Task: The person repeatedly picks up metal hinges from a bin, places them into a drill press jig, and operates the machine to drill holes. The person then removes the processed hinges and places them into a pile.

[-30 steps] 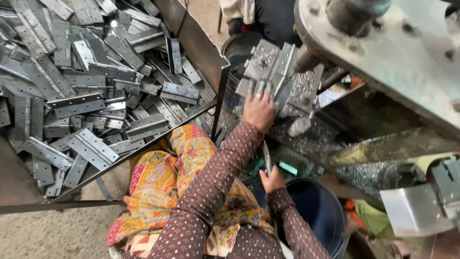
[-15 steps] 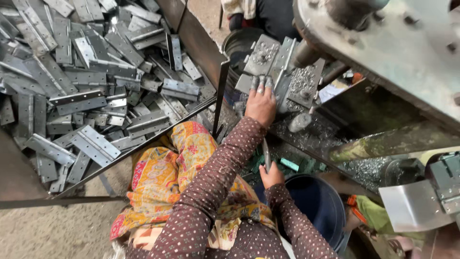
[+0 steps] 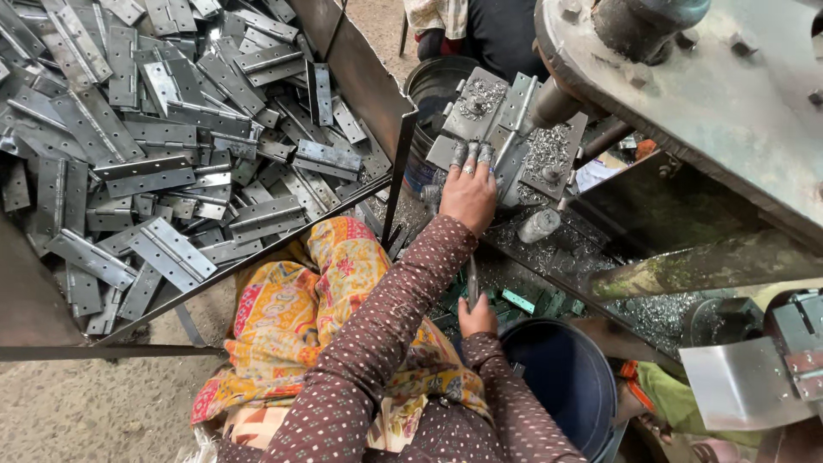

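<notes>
Seen from above, a seated person in a brown dotted sleeve and a yellow patterned cloth works at a heavy metal machine. The left hand [image 3: 468, 190] lies flat, fingers spread, pressing down on an open steel hinge [image 3: 493, 120] that sits on the machine's work plate, just under a thick drill spindle [image 3: 557, 101]; the hand is not closed around anything, only bearing on the hinge leaf. Bright metal shavings [image 3: 549, 153] lie heaped on and around the hinge. The right hand [image 3: 477, 317], lower and nearer the body, is closed around a thin metal rod [image 3: 471, 281] that stands almost upright, perhaps a lever or tool; its lower end is hidden. Just beside that hand is a dark blue bucket [image 3: 561, 386]. To the left, a large sloping metal tray [image 3: 360, 69] holds a deep pile of grey steel hinges [image 3: 163, 146], many lying open. Another person's clothing shows at the top edge. Judging by the layout, the main risk is to the left fingertips, which rest very near the spindle: a slip on the loose shavings, or the hinge turning under the tool, could pull them in or cut them. The sleeve could also catch.
</notes>
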